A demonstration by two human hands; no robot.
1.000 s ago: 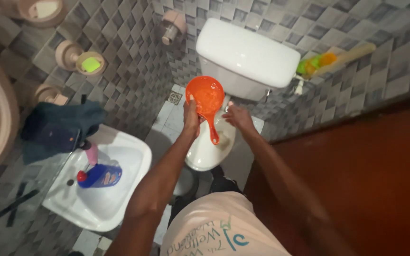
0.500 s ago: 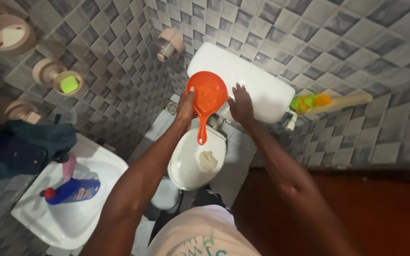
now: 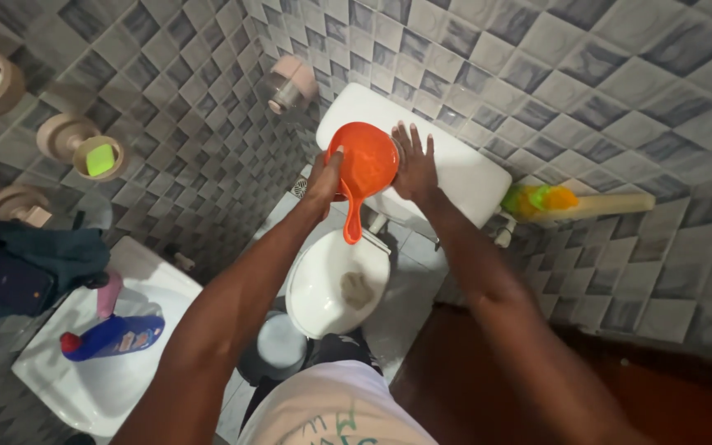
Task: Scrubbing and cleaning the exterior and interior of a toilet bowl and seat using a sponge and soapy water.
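My left hand (image 3: 325, 180) grips the rim of an orange plastic scoop (image 3: 363, 169), its handle hanging down over the toilet. My right hand (image 3: 413, 166) lies flat with fingers spread against the front of the white cistern (image 3: 463, 169), right beside the scoop's bowl. Below them stands the white toilet with its lid (image 3: 323, 284) closed, and a beige crumpled cloth (image 3: 358, 288) rests on the lid.
A white sink (image 3: 84, 387) at lower left holds a blue bottle (image 3: 113, 338) and a pink item. Dark clothing (image 3: 22, 264) hangs on the tiled wall, near pink holders with a green soap (image 3: 99, 160). A brush (image 3: 574, 203) leans right of the cistern.
Both hands rose from above the toilet lid to the cistern. The scoop went up with my left hand, and my right hand spread flat on the tank.
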